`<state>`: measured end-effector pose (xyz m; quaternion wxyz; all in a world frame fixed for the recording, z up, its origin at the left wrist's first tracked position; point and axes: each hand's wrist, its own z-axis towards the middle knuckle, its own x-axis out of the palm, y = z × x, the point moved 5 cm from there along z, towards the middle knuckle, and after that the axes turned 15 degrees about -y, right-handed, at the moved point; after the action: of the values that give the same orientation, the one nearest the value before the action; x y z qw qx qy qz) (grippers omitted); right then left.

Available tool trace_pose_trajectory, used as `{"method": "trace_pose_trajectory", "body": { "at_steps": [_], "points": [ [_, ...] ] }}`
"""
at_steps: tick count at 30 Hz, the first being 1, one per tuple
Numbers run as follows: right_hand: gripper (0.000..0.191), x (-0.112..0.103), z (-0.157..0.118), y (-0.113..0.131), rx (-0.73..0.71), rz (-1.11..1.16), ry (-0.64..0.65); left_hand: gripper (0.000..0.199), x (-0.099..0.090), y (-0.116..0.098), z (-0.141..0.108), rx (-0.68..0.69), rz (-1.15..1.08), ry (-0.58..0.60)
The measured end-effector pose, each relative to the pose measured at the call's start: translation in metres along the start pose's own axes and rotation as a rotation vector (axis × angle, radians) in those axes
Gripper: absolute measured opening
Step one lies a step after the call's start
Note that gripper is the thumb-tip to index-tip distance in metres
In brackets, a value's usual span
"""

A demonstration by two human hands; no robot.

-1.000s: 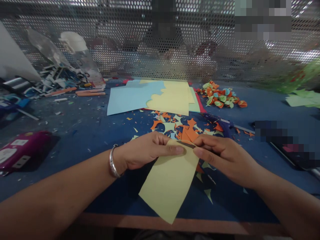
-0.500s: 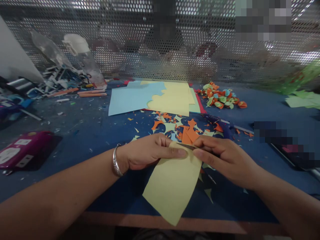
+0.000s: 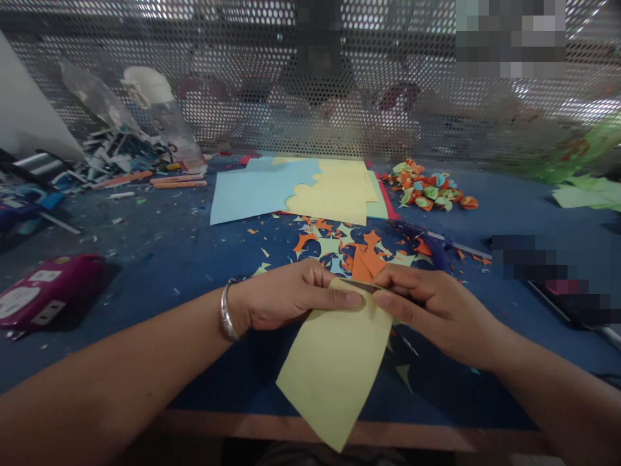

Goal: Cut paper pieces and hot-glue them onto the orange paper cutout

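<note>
A pale yellow sheet of paper (image 3: 337,362) hangs toward the table's front edge, its upper end curled over. My left hand (image 3: 295,294), with a silver bangle at the wrist, is closed on the sheet's top left, thumb lying on the front. At the top right corner, my right hand (image 3: 427,304) pinches the paper between thumb and fingers. A dark sliver shows along the curled edge between the hands; whether it is a gap or an object I cannot tell. Orange and pale green paper scraps (image 3: 366,259) lie just beyond my hands.
Blue and yellow sheets (image 3: 262,191) lie stacked at the back. Small folded paper pieces (image 3: 429,191) are heaped to their right. Nearby rests a dark blue tool (image 3: 439,249). A purple case (image 3: 53,288) and a bottle (image 3: 169,120) stand left; a perforated metal screen (image 3: 233,90) rises behind.
The lower tip of the yellow paper has dropped slightly toward the front edge. Both hands keep nearly the same place and grip, with the right fingers shifted only a little.
</note>
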<state>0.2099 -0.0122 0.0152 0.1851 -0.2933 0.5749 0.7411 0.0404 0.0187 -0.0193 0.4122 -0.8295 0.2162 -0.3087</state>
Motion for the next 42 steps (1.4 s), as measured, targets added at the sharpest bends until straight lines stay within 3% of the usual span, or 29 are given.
{"method": "trace_pose_trajectory", "body": {
  "at_steps": [26, 32, 42],
  "points": [
    [0.033, 0.0018, 0.0004, 0.0057, -0.048, -0.003, 0.021, 0.027, -0.0010, 0.0029, -0.0012, -0.030, 0.115, -0.043],
    [0.035, -0.0016, 0.0021, 0.0047, -0.047, -0.027, -0.013, 0.024, 0.0022, -0.0010, -0.0030, -0.021, 0.052, 0.021],
    [0.035, -0.0049, 0.0018, 0.0050, -0.052, -0.012, 0.015, 0.020, -0.0004, -0.0025, -0.0026, -0.034, 0.021, 0.002]
  ]
}}
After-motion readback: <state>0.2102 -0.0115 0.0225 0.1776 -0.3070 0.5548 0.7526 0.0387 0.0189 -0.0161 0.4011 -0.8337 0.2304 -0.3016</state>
